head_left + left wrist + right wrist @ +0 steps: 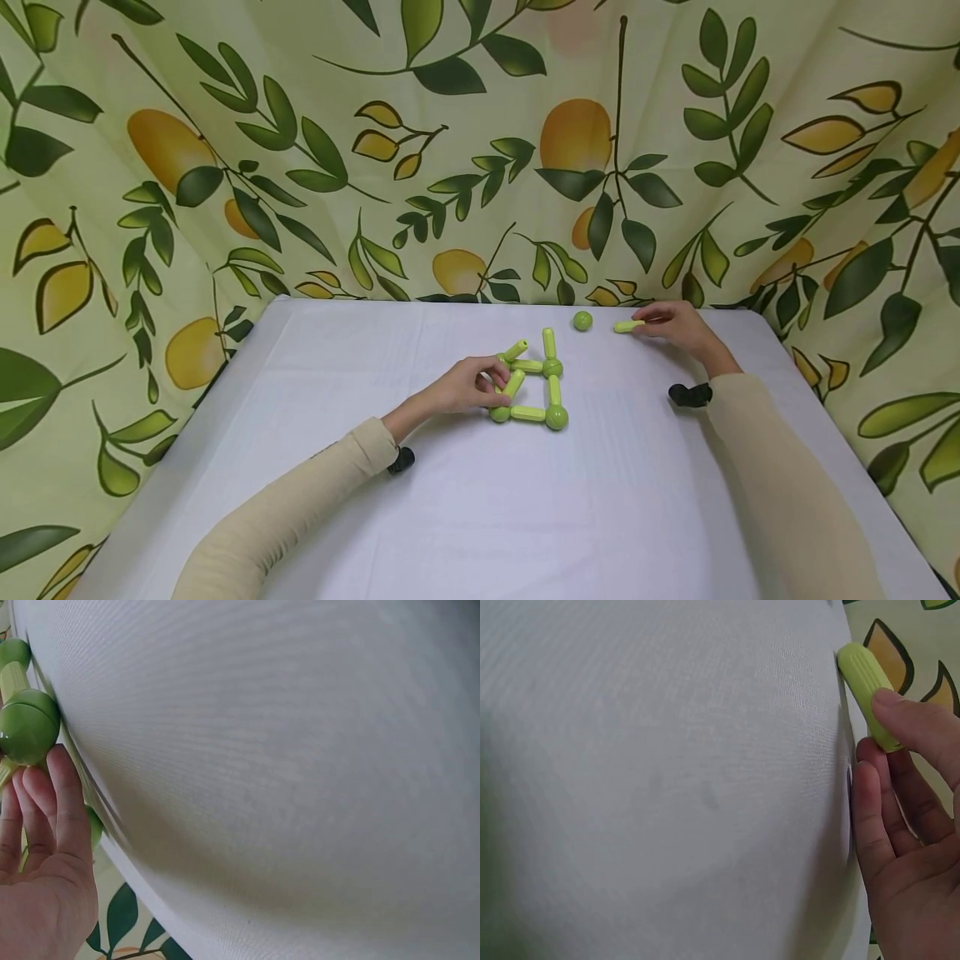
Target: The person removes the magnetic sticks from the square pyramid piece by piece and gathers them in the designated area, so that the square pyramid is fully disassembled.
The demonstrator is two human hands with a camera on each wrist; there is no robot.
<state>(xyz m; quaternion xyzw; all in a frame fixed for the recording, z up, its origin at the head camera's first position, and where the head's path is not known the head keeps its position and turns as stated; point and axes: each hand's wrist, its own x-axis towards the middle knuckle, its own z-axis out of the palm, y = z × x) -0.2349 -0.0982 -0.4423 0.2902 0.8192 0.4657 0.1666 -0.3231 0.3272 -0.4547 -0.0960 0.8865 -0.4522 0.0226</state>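
A toy frame of light-green rods (pixel 528 413) and green balls (pixel 557 417) lies on the white-covered table, forming a square with short rods rising from its corners. My left hand (pixel 474 385) holds the frame at its near left corner, fingers curled about the rod (pixel 514 383) and the ball (pixel 500 413) there. In the left wrist view, the fingertips touch a ball (pixel 30 727); the thumb is hidden. Toward the back right, my right hand (pixel 678 327) pinches a loose ribbed rod (pixel 866 690) between thumb and fingers, close to the tabletop.
One loose green ball (pixel 582 321) sits near the table's back edge, between the frame and my right hand. A curtain (pixel 480 167) printed with leaves and fruit hangs behind and beside the white table (pixel 465 517). Dark wrist cameras (pixel 690 395) are on both wrists.
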